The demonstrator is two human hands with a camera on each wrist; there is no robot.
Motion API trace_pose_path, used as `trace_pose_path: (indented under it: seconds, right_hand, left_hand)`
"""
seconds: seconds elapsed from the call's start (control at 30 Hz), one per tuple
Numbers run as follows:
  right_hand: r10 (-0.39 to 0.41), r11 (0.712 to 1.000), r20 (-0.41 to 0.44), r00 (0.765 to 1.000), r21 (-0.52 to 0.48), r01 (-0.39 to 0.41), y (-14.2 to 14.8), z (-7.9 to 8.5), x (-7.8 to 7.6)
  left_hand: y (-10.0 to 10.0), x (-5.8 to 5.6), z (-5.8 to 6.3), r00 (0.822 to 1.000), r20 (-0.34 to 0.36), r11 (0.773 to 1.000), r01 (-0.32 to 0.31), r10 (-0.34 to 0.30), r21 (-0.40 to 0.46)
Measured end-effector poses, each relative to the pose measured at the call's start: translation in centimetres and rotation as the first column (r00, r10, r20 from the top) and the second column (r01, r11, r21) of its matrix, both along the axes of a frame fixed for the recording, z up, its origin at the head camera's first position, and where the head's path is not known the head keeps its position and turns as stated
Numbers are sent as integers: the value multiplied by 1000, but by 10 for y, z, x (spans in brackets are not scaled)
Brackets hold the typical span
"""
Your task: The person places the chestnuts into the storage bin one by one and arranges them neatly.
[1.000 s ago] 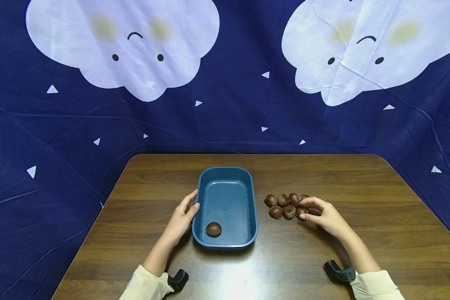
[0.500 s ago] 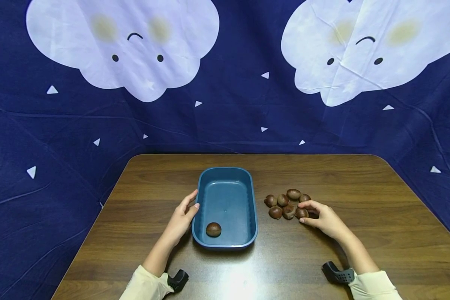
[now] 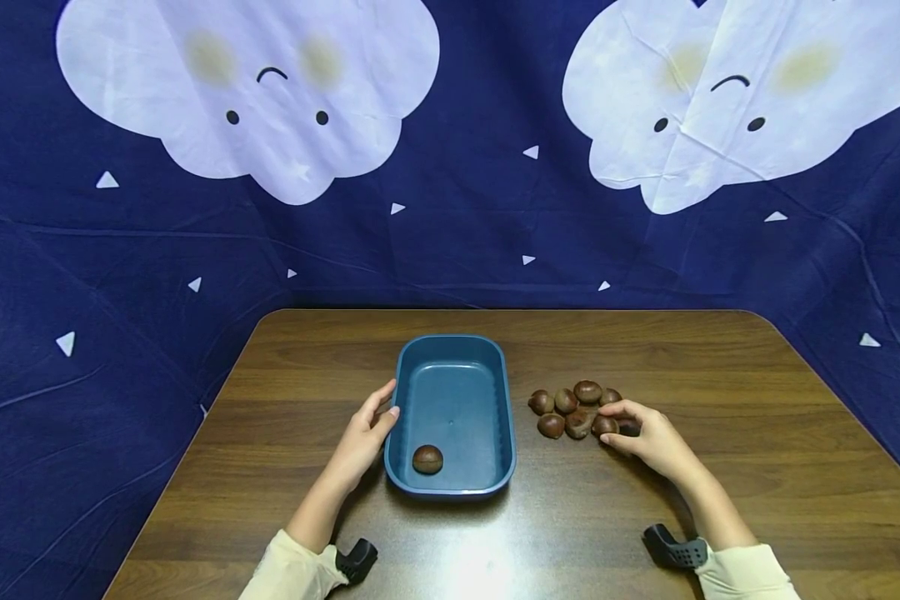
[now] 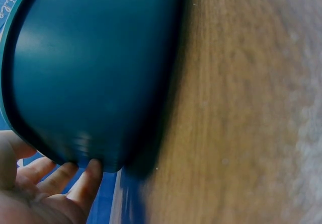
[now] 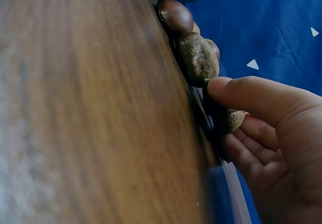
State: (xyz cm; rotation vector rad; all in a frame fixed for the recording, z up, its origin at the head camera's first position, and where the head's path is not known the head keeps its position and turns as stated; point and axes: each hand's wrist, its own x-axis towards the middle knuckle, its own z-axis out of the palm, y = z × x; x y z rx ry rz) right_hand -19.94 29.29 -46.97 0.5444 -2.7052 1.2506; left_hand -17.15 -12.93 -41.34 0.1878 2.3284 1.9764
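A blue plastic bin (image 3: 450, 492) stands on the table with one chestnut (image 3: 427, 459) inside, near its front left corner. My left hand (image 3: 363, 433) holds the bin's left side, thumb at the rim and fingertips against the outer wall (image 4: 95, 73). To the right of the bin lies a cluster of several chestnuts (image 3: 578, 423) in two loose rows. My right hand (image 3: 648, 437) has thumb and fingers around the front-right chestnut (image 3: 604, 427). In the right wrist view that chestnut (image 5: 234, 120) is partly hidden by the thumb, beside a larger chestnut (image 5: 197, 58).
The brown wooden table (image 3: 330, 350) runs under everything, with a glare patch near its front. A dark blue cloth (image 3: 487, 242) with clouds and triangles hangs behind it. Black straps (image 3: 675, 546) sit at both wrists.
My right thumb and fingers have shifted slightly left, around the front-right chestnut. One back-row chestnut moved slightly away and turned. My left hand and the bin have stayed put.
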Motion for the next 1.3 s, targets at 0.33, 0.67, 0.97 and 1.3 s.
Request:
trace_pose_path:
  seconds: [0.33, 0.67, 0.97, 1.3]
  right_hand:
    - [-1, 1000, -38, 999, -5, 1, -4, 10, -3]
    - [46, 997, -63, 997, -53, -49, -28, 46, 1]
    - [131, 979, -19, 991, -157, -133, -59, 74, 3]
    - [216, 954, -28, 976, -208, -217, -88, 86, -3]
  left_hand:
    - [-1, 0, 0, 1000, 3, 1000, -8, 8, -13]
    - [-6, -11, -27, 1000, -14, 1000, -9, 9, 3]
    - [-7, -12, -23, 1000, -6, 1000, -7, 7, 7]
    - [0, 0, 4, 1000, 7, 1000, 5, -5, -20]
